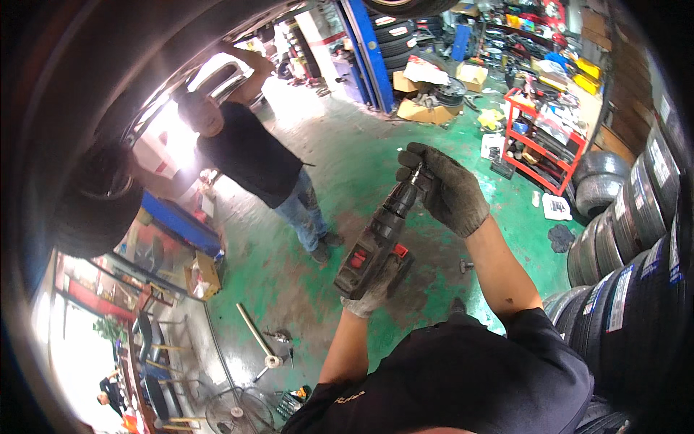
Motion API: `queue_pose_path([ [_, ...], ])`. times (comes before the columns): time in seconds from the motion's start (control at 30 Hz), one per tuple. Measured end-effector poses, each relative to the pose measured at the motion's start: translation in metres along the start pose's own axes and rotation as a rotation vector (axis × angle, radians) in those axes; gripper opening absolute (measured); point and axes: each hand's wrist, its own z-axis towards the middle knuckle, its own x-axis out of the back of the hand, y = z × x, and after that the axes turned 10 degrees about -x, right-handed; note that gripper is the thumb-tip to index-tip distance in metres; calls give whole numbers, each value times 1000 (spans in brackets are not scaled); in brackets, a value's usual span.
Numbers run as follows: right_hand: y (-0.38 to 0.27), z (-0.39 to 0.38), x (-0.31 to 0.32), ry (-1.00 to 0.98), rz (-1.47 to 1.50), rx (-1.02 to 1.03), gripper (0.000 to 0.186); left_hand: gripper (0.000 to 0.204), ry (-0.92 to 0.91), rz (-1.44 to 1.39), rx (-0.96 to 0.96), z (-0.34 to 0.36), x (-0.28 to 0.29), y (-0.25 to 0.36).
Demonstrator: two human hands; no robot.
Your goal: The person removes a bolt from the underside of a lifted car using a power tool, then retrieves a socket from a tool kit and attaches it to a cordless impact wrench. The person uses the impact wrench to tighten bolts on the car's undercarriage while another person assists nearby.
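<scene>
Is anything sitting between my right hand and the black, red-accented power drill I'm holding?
Nothing visible is in the way: your grey-gloved right hand is right at the slim silver metal bit of the power drill, which your gloved left hand holds.

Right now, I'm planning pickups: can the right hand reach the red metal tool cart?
Probably not: the right hand is at the black power drill, with green floor between it and the cart.
</scene>
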Motion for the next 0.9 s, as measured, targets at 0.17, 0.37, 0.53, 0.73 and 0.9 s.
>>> queue_pose_path([
  [0.17,-37,-9,32,16,-4,58,50,34,-39,-60,-10,37,-26,17],
  [0.37,-87,-2,93,93,-93,72,50,45,-45,-617,127,65,-96,-22],
  [0.53,-148,23,137,128,-142,-6,46,51,266,-1691,691,96,-173,-70],
  [0.73,-203,82,106,132,15,-2,32,52,262,-1881,267,176,-249,-97],
  [0.9,-257,125,46,-124,-174,83,35,54,336,-1827,57,274,-235,-92],
])
